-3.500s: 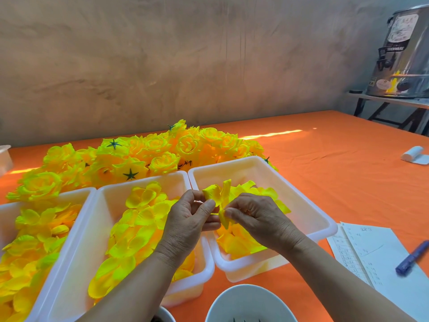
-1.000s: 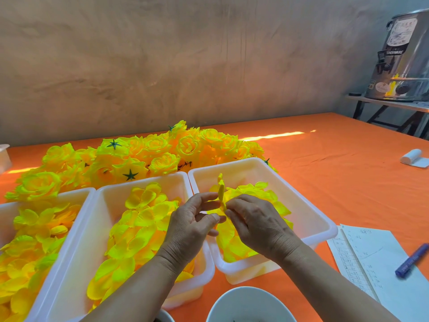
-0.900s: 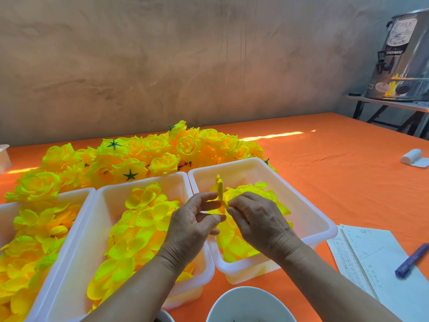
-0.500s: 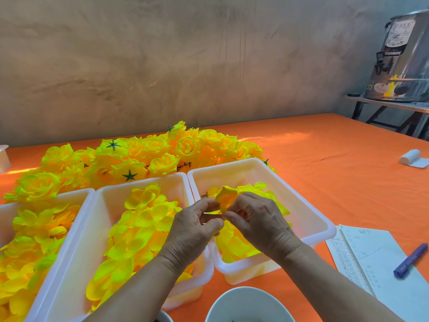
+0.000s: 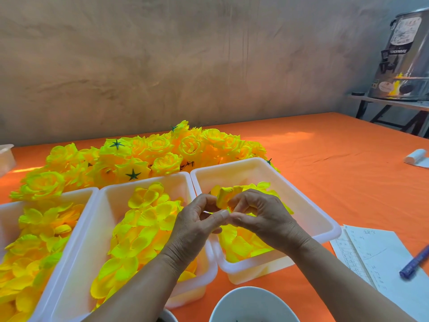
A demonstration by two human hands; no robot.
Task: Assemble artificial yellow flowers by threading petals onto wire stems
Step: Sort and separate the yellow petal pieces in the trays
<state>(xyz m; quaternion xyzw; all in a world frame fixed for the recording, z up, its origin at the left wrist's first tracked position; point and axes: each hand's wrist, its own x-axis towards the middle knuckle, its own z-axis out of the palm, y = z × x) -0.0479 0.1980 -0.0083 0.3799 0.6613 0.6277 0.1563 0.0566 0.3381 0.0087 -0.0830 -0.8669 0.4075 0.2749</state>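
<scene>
Rough plaster wall, mottled brown, closed off the far side, and beneath it ran the orange tablecloth (image 5: pixel 325 159), a soft matte fabric with a few creases. We had a heap of finished flowers (image 5: pixel 148 156) lying at the back, ruffled yellow heads, some turned over to show dark green star-shaped calyxes. Nearer to us stood three white plastic trays; the right tray (image 5: pixel 308 205) and the middle tray (image 5: pixel 109 219) held loose petals, thin, cupped and limp like cloth, with smooth glossy walls around them. A white bowl (image 5: pixel 250 305) sat at the near edge, and a sheet of paper (image 5: pixel 380 256) with a blue pen (image 5: pixel 415 263) lay to the right.

Over the right tray we held the petal cluster (image 5: pixel 226 195), a small folded wad of yellow. Our left hand (image 5: pixel 197 224) and right hand (image 5: pixel 262 214) met thumb to thumb, fingers narrowed to pinches on it. We could not see any wire stem; the fingers hid it, if it was there.

We judged the risks small but real: so flimsy a petal could tear at its centre hole if pushed askew, and loosening either pinch might let the gathered layers spring apart and drop among the loose ones below.
</scene>
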